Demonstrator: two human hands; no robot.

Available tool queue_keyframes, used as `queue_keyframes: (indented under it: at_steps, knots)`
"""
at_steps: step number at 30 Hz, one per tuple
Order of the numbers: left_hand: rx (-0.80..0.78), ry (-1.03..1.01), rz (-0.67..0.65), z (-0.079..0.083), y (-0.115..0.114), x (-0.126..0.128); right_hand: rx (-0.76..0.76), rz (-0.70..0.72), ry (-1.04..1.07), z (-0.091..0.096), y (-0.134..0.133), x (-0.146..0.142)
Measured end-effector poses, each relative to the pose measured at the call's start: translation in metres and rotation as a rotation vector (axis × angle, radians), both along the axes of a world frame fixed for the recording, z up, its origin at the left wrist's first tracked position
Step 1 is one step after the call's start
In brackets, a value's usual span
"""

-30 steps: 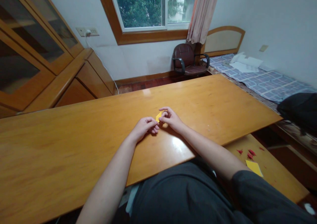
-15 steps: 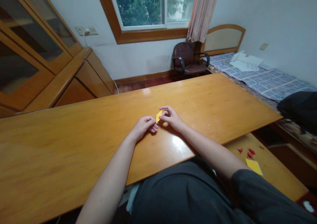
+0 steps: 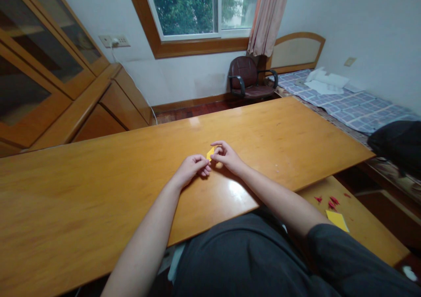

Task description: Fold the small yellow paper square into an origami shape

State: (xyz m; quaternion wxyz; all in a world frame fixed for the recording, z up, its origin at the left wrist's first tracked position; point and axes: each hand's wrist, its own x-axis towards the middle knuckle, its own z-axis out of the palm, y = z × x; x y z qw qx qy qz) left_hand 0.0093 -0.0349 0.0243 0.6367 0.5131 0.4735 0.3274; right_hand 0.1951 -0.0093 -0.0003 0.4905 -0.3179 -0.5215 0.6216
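A small folded piece of yellow paper is held between my two hands, just above the wooden table. My left hand pinches its lower left edge with thumb and forefinger, the other fingers curled beneath. On the right side of the paper, my right hand grips it between thumb and bent fingers, with the forefinger arched over the top. The paper's far side and its exact folds are hidden by the fingers.
On a lower surface at right lie several small red pieces and a yellow paper stack. A brown armchair stands behind the table, a bed with a black bag to the right, a cabinet to the left.
The yellow paper has tilted slightly, and my left thumb and fingertips have shifted a little to the right along its lower edge. Both hands keep hold of it.
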Motion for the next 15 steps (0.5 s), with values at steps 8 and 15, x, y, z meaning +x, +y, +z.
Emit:
queue_keyframes:
  at_steps: [8,15]
  knots:
    - [-0.004,-0.008,-0.043,-0.0012,0.0003,-0.0037,-0.021,0.007,0.023,0.0003,-0.0014,0.001]
    - [-0.004,-0.007,-0.056,-0.0053,0.0017,-0.0059,-0.011,0.005,0.027,-0.0027,0.0004,0.001]
